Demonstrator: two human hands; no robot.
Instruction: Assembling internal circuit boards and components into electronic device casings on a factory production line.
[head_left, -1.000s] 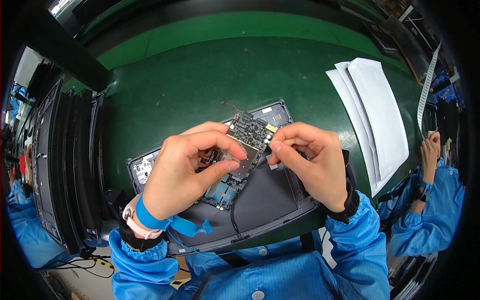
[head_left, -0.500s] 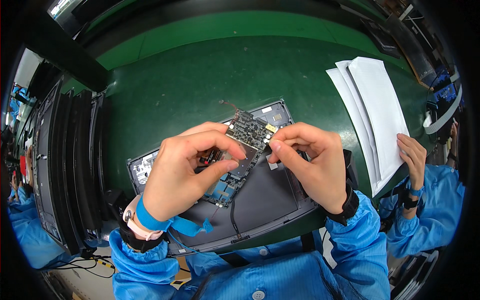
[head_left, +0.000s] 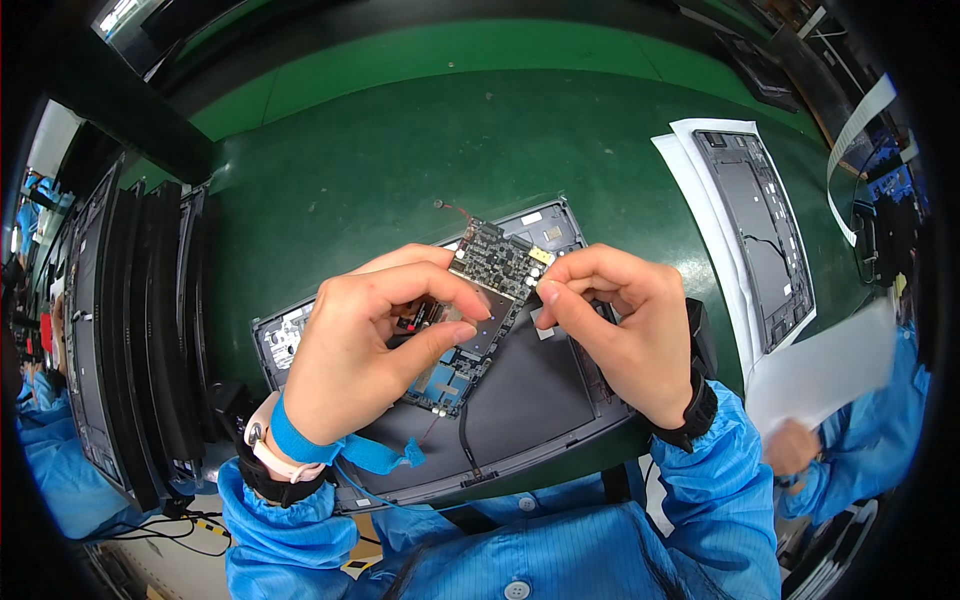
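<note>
A long circuit board (head_left: pixel 492 262) with black, white and yellow parts is tilted above a dark grey flat device housing (head_left: pixel 540 400). My left hand (head_left: pixel 365 345) grips the board's left side, thumb and index finger curled over it. At the board's right edge, beside the small white connectors, my right hand (head_left: pixel 630 330) pinches with thumb and forefinger; whatever lies between those fingertips is too small to make out. A thin red wire (head_left: pixel 452 208) sticks out from the board's top end. A black cable (head_left: pixel 467 440) lies across the housing.
Several dark panels (head_left: pixel 150 330) stand on edge at the left. On the right, another grey housing (head_left: pixel 745 200) lies on white sheets (head_left: pixel 690 200). There, a co-worker's blurred hand (head_left: pixel 790 447) holds a white sheet (head_left: pixel 825 365). A blue wrist strap (head_left: pixel 305 435) circles my left wrist.
At the right, the co-worker has pulled the top white sheet away toward the near side, uncovering the second housing. My hands and the board have hardly moved.
</note>
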